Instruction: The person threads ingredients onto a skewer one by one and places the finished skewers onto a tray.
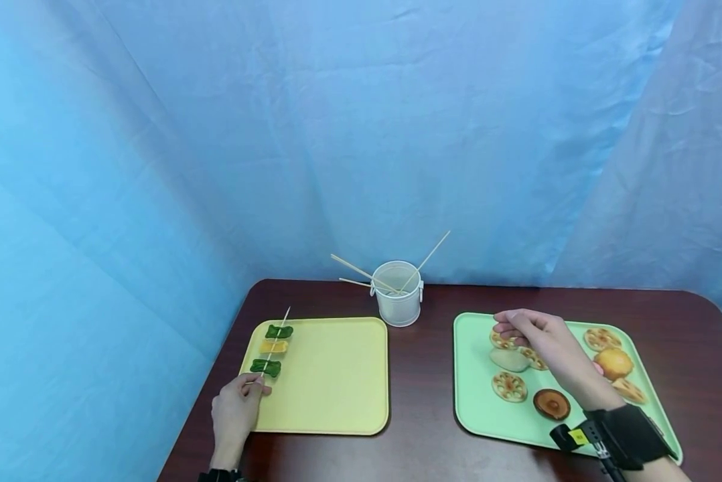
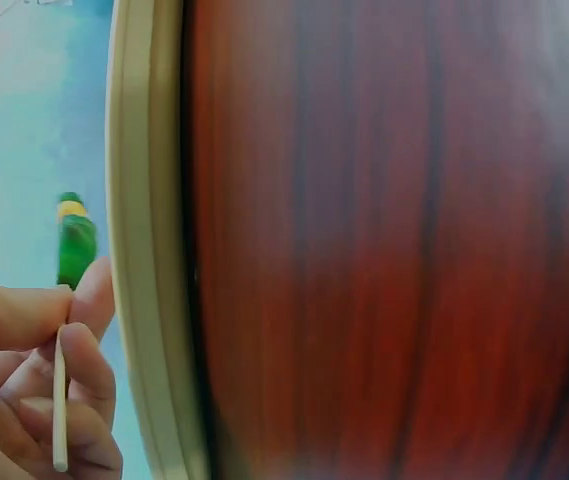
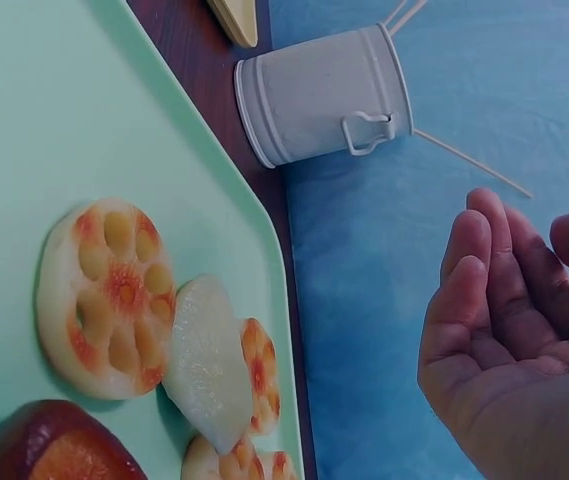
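The bench point(image 1: 421, 408) carries a yellow tray point(image 1: 331, 381) at left and a green tray point(image 1: 472, 418) at right, the gap apparently keeping their loads separate. Between them, toward the back, a white bucket point(image 1: 399, 310) gathers spare sticks, leaning because its mouth is wide. The right grip point(image 1: 544, 343) hangs over lotus slices point(image 1: 509, 387), thumb apart from loosely bent fingers, holding nothing. Over the yellow tray's left side, the left grip point(image 1: 237, 405) pinches the loaded skewer point(image 1: 273, 347) near its lower end, probably to spare the threaded pieces.
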`<state>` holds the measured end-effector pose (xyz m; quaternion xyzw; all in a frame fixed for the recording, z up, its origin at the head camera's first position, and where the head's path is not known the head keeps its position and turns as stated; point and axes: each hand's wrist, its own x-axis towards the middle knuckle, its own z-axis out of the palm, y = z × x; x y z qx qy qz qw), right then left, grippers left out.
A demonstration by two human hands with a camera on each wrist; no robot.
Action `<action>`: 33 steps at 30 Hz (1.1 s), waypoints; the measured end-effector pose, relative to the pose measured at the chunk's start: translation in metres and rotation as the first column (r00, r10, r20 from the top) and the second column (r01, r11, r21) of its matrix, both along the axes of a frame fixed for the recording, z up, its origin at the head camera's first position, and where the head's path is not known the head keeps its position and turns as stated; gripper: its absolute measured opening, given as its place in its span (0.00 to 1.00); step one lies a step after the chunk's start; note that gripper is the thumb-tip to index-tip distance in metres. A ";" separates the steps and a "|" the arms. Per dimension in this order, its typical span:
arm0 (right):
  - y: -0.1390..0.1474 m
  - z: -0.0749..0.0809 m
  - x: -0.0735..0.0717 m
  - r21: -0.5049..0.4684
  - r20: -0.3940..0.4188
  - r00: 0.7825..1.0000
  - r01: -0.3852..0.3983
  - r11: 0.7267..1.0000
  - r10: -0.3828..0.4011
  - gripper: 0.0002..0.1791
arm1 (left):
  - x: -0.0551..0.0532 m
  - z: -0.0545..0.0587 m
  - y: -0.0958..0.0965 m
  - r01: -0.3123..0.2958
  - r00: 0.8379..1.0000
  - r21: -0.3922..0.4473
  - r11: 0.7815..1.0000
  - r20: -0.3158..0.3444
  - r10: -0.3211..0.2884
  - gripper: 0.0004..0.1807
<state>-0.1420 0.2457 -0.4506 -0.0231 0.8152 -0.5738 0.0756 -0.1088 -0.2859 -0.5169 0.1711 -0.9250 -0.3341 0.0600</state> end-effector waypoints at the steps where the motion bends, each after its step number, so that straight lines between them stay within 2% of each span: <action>1: 0.000 0.000 0.000 -0.001 0.000 1.000 -0.003 1.000 0.003 0.32 | 0.000 0.001 -0.001 0.000 1.000 -0.008 1.000 0.008 0.000 0.15; 7: -0.001 0.002 -0.001 -0.003 -0.005 1.000 -0.006 1.000 0.006 0.31 | -0.003 0.004 -0.008 0.019 0.996 0.014 1.000 0.082 -0.020 0.14; 10: -0.001 0.002 -0.002 -0.003 -0.003 1.000 -0.009 1.000 0.009 0.31 | -0.005 0.003 -0.012 0.044 0.995 0.009 0.999 0.093 -0.045 0.12; 14: -0.002 0.003 -0.004 -0.005 0.004 1.000 -0.012 1.000 0.012 0.31 | -0.010 0.004 -0.016 0.077 0.993 -0.050 0.996 0.096 -0.072 0.10; 18: -0.001 0.003 -0.005 -0.002 0.012 1.000 -0.020 1.000 0.020 0.31 | -0.015 0.006 -0.019 0.078 0.993 -0.135 0.988 0.095 -0.066 0.08; 24: -0.003 0.000 -0.005 -0.027 0.016 0.999 -0.041 0.999 0.042 0.31 | -0.018 0.009 -0.024 0.065 0.984 -0.163 0.984 0.177 -0.035 0.11; 28: -0.004 -0.003 -0.005 -0.044 0.014 0.999 -0.047 0.998 0.047 0.30 | -0.013 0.020 -0.026 0.089 0.977 -0.160 0.983 0.206 -0.055 0.13; 31: -0.004 -0.004 -0.006 -0.041 0.008 0.999 -0.047 0.998 0.048 0.29 | -0.009 0.036 -0.025 0.108 0.984 -0.176 0.978 0.161 -0.080 0.13; 33: -0.004 -0.003 -0.006 -0.034 -0.005 0.999 -0.043 0.998 0.043 0.28 | -0.011 0.047 -0.019 0.124 0.989 -0.198 0.972 0.098 -0.106 0.14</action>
